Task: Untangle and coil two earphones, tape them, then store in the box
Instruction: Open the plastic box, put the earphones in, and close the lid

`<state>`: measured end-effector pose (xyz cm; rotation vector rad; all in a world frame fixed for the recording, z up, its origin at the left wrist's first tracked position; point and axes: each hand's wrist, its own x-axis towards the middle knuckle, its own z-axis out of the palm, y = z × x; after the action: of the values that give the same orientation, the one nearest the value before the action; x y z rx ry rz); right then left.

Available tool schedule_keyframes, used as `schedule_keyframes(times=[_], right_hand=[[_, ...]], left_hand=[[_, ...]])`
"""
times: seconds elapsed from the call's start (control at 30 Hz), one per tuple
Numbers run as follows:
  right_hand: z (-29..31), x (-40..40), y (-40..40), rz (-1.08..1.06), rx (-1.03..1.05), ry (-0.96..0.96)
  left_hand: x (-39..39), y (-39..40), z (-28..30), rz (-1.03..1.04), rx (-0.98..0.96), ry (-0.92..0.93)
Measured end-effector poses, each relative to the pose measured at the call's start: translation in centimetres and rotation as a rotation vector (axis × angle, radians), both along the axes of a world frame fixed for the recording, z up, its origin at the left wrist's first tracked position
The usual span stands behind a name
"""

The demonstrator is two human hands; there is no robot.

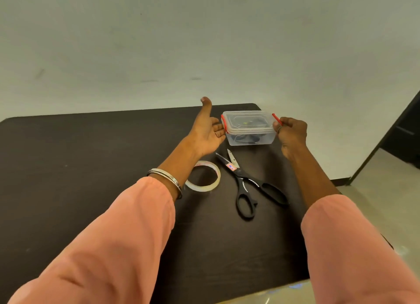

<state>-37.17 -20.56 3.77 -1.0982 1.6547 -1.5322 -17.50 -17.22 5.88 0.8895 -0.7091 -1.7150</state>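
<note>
Head camera looks forward and down over the table (91, 167).

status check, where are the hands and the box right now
Left hand open, fingers against the box at its left red clip. Right hand pinches the right red clip. Lid on, dark earphones inside. Nothing in the way.

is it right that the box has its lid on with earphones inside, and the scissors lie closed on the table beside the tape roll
Not quite. The head view shows the scissors lying with their blades apart, so open. The rest holds: the box has its lid on, earphones inside, the tape roll beside the scissors.
</note>
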Motion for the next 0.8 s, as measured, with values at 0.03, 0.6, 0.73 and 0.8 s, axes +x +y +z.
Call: schedule_keyframes(times=[0.03, 0.6, 0.73, 0.8], right_hand=[[-0.3, -0.2, -0.2, -0.011, 0.009, 0.009], [-1.8, 4.8, 9.0, 0.287, 0.131, 0.606], [-3.1, 7.3, 10.6, 0.296, 0.301, 1.083], [-3.6, 7.7, 10.9, 0.238, 0.262, 1.145]], left_hand=[[-0.3, -0.3, -0.3, -0.009, -0.001, -0.013], [6.8, 5.7, -3.5, -0.425, -0.429, -1.638], [6.5, 7.5, -4.6, -0.297, -0.419, -1.895], [5.8, 8.1, -4.8, -0.224, -0.416, -1.883]])
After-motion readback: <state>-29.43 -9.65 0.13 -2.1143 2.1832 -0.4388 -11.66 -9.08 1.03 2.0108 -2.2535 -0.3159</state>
